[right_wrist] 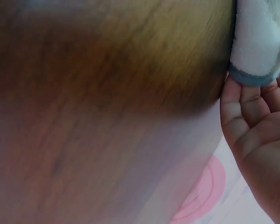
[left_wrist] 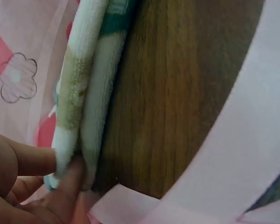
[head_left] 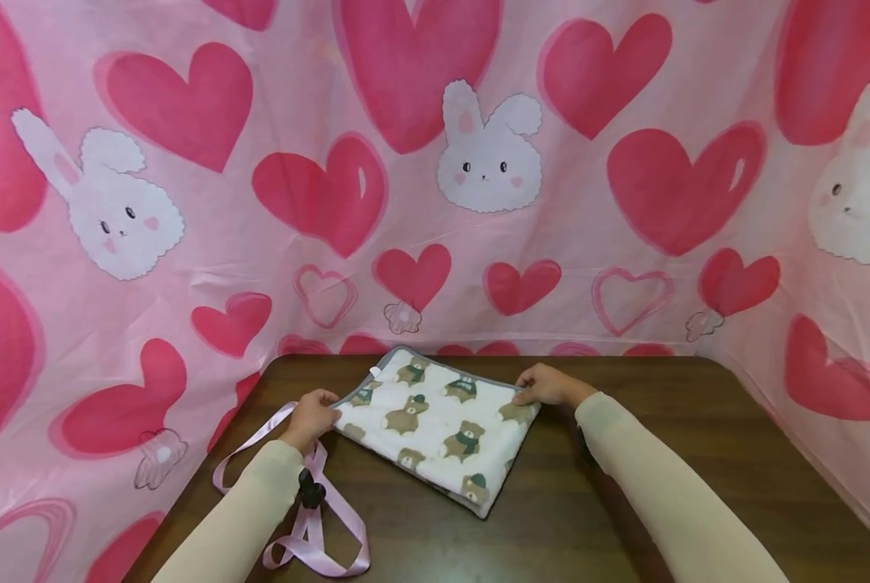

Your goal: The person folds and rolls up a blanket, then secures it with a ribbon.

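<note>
A folded white towel [head_left: 435, 421] with brown bears and a grey bound edge lies over the table, turned at an angle. My left hand [head_left: 314, 417] pinches its left corner; in the left wrist view the thumb and fingers [left_wrist: 67, 186] grip the folded layers, with one finger between them. At the far right corner, my right hand [head_left: 551, 385] holds the towel between thumb and fingers. The right wrist view shows those fingers [right_wrist: 233, 109] at the grey edge of the towel [right_wrist: 257, 42]. A small white tag sticks out from the towel's far left edge.
A pink ribbon [head_left: 343, 518] lies in loose loops on the brown wooden table [head_left: 660, 405], passing beside and under the left wrist. A black device [head_left: 311, 490] sits at that wrist. Pink heart-and-rabbit fabric [head_left: 405, 202] hangs around the table's back and sides.
</note>
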Tool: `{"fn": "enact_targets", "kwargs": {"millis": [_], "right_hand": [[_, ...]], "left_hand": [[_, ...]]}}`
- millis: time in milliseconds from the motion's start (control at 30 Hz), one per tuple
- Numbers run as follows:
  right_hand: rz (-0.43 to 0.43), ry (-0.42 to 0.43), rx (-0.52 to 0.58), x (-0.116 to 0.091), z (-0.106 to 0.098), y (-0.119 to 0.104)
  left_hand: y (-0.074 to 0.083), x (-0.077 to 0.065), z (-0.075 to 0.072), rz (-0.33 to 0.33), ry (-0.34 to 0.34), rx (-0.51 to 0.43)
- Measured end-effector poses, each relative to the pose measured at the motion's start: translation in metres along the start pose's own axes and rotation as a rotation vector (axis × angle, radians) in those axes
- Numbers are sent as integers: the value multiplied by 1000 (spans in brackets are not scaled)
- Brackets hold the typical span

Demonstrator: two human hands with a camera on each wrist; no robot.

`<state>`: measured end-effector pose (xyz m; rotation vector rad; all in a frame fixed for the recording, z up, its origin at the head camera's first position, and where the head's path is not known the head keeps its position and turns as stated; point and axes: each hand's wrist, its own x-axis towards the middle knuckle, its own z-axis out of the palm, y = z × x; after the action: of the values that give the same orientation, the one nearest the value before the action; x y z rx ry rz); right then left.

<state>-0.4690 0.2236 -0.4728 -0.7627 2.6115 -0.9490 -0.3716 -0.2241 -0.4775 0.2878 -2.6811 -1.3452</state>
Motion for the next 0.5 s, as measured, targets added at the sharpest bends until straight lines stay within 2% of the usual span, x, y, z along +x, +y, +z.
{"fn": "enact_targets", "kwargs": {"millis": [100, 233, 367, 500], "right_hand": [[-7, 20, 5, -2, 0, 0], [42, 37, 60, -5, -2, 1], [106, 33, 150, -12, -4, 0], [143, 44, 186, -19, -7, -4]], "left_hand": [[7, -4, 0, 15, -33, 84], [16, -12, 4, 119, -55, 241], [24, -25, 11, 271, -7, 447], [39, -46, 26, 518, 58, 668]]}}
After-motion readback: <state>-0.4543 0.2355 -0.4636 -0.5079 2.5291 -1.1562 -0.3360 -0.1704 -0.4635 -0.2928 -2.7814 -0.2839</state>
